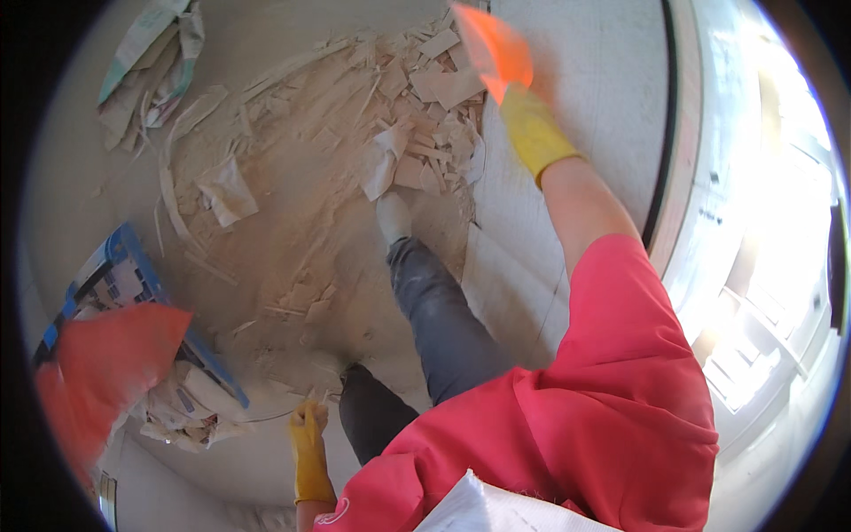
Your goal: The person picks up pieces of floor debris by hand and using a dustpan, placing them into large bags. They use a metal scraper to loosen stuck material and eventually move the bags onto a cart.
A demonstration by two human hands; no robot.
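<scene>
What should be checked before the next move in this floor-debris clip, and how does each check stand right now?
1. Gloves on both hands: ok. The left hand and the right hand both wear yellow-cuffed gloves.
2. Right hand's grip: cannot tell. It is raised and blurred.
3. Left hand's grip: cannot tell. It hangs low beside the leg and is small in view.
4. Footing: not ok. The forward shoe stands among loose pieces of the scrap pile.
5. Orange shape by the blue crate identified: cannot tell. It is too blurred.
</scene>
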